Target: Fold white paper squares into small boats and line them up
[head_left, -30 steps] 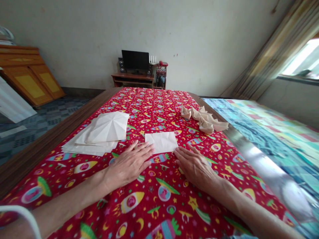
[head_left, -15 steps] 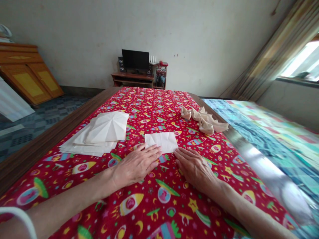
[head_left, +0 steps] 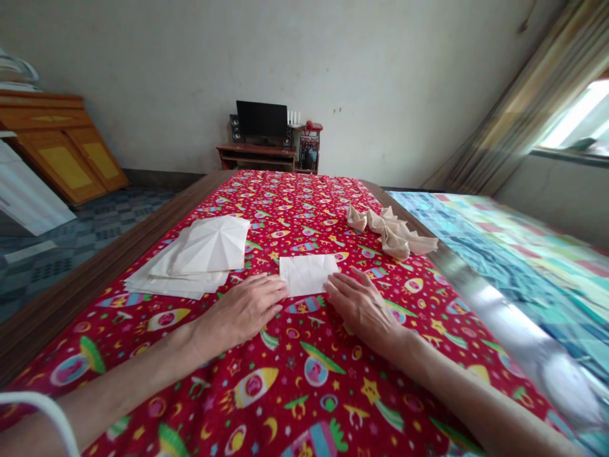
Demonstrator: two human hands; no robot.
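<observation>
A folded white sheet of paper (head_left: 308, 274), rectangular and faintly creased, lies flat in front of me. My left hand (head_left: 252, 304) rests palm down at its left edge, fingers stretched out with the tips on the paper. On the opposite side, my right hand (head_left: 359, 308) lies flat, its fingertips over the lower right corner. Both hands are open and grip nothing. Left of the paper is a stack of creased white sheets (head_left: 212, 244), the top one with folds fanning out from its middle. Several folded beige paper pieces (head_left: 394, 231) stand at the right.
A red patterned cloth (head_left: 304, 216) covers the table, whose brown wooden edge (head_left: 157, 228) shows at the left. Right of the table is a bed with a checked cover (head_left: 514, 254). A monitor (head_left: 261, 119) on a small desk stands by the far wall.
My left hand slid right across the folded paper's lower edge, then moved back to its left side. My right hand has shifted slightly left onto the corner. The camera view tilted a little.
</observation>
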